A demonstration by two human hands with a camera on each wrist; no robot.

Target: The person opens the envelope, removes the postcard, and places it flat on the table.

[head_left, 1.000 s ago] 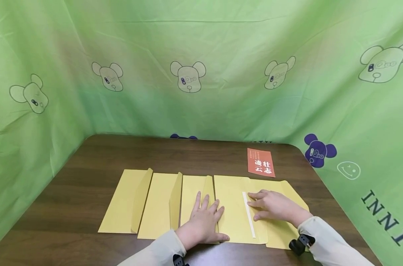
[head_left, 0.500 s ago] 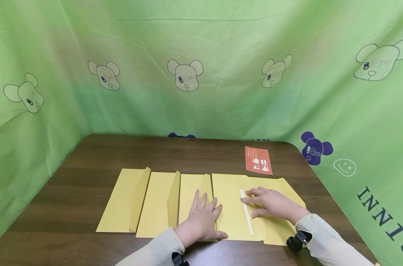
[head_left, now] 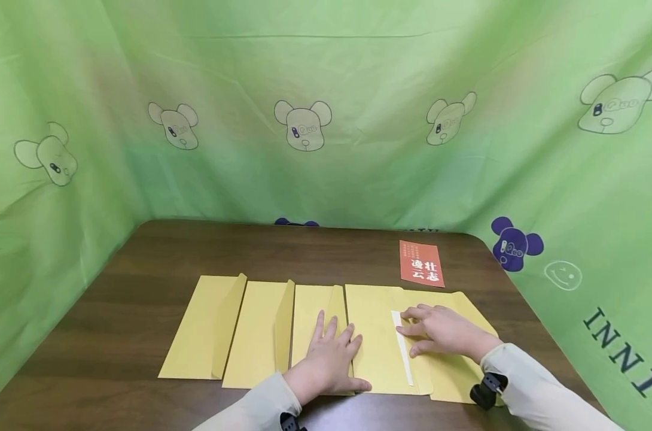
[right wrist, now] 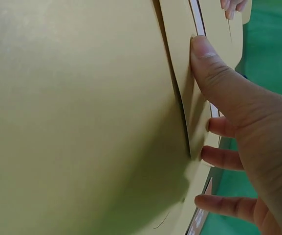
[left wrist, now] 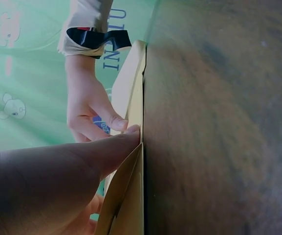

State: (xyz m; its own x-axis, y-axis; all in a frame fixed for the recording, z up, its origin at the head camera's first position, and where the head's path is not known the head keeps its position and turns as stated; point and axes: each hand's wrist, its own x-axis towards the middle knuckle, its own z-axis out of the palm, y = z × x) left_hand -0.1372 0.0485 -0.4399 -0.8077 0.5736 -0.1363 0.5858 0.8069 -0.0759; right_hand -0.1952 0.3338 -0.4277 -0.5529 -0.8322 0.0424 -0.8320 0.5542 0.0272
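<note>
Several yellow paper envelopes lie side by side. My left hand [head_left: 328, 359] rests spread on the third envelope from the left [head_left: 310, 299], its thumb reaching onto the fourth envelope [head_left: 366, 317]. That fourth one has its flap opened out to the right, with a white strip [head_left: 404, 356] along it. My right hand [head_left: 447, 332] is over this flap, its bent fingertips at the strip's upper right edge. In the right wrist view the thumb [right wrist: 214, 63] touches the flap beside the strip, and the fingers [right wrist: 224, 159] are spread apart. Nothing shows pinched between them.
Two more envelopes lie at the left, the first [head_left: 191, 335] and the second [head_left: 250, 341], flaps partly raised. The rightmost envelope [head_left: 474, 311] lies under my right hand. A red card [head_left: 422, 263] with white characters sits farther back on the brown table [head_left: 304, 251]. Green printed cloth [head_left: 358, 179] surrounds it.
My right hand's fingertips have shifted slightly along and over the white strip and back to its right edge. The strip looks wider at its top end. The left hand stays in place.
</note>
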